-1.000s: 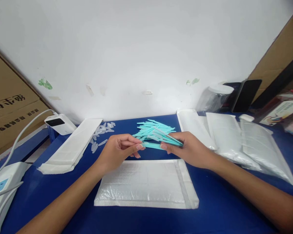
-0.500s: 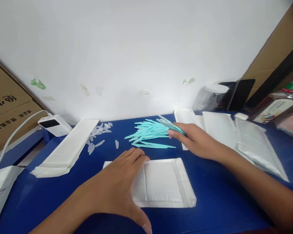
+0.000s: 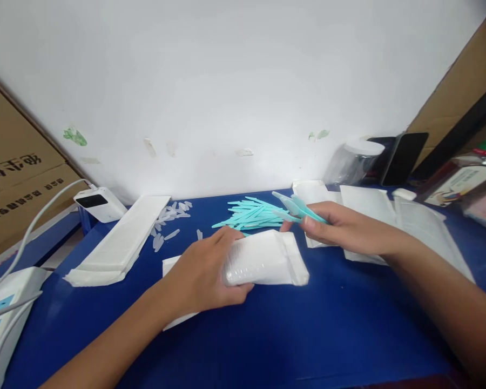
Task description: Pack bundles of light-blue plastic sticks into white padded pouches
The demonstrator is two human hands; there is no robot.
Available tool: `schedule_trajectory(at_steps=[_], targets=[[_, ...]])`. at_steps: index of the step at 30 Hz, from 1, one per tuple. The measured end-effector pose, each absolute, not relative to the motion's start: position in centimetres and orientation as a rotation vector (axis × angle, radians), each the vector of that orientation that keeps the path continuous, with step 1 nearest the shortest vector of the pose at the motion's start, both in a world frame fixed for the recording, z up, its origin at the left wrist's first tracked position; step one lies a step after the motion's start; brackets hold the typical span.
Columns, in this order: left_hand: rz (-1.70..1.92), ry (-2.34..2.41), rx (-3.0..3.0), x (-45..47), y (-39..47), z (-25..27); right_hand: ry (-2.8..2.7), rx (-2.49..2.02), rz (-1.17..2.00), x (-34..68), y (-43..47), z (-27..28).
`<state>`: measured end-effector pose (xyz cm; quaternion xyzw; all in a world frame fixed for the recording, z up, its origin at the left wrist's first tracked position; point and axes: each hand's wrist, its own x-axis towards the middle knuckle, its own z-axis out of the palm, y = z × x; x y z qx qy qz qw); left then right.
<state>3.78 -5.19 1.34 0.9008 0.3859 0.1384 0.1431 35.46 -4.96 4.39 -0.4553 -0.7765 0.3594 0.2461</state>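
My left hand [image 3: 204,270] is closed around a white padded bubble mailer [image 3: 263,259], thumb below and fingers on top. The mailer is bowed up, with its flap end toward the right. In my right hand [image 3: 340,229] is a small bunch of slim turquoise eyebrow razors [image 3: 294,206], held between thumb and fingers with their pale ends pointing up and left. Just behind the mailer lies a loose pile of the same turquoise razors [image 3: 251,215]. Small translucent caps [image 3: 172,213] are scattered left of the pile.
A stack of white mailers [image 3: 123,237] lies at left, beside a white device with a dark screen [image 3: 99,202] and a power strip [image 3: 12,319]. More mailers [image 3: 366,200], a lidded clear jar [image 3: 356,162], a phone [image 3: 405,159] and a bottle [image 3: 461,175] stand or lie at right.
My left hand has gone from spread over the flat mailer to gripping and bending it upward. My right hand, holding the razors, has drawn slightly right and away from the pile.
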Motion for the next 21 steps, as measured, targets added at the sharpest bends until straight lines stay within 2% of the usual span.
schedule_trajectory(at_steps=[6, 13, 17, 21], targets=[[0.545, 1.201, 2.57, 3.6, -4.4, 0.3, -2.03, -1.25, 0.946, 35.1, -5.5, 4.8], [0.557, 1.121, 2.731, 4.5, -5.0, 0.1, -2.136, -1.083, 1.248, 33.3, -6.2, 3.7], [0.347, 1.201, 2.754, 4.5, -5.3, 0.8, -2.018, -1.087, 1.208, 32.9, -6.2, 3.6], [0.342, 1.327, 2.674, 3.7, -4.7, 1.7, -1.994, -1.128, 1.039, 33.6, -5.9, 4.2]])
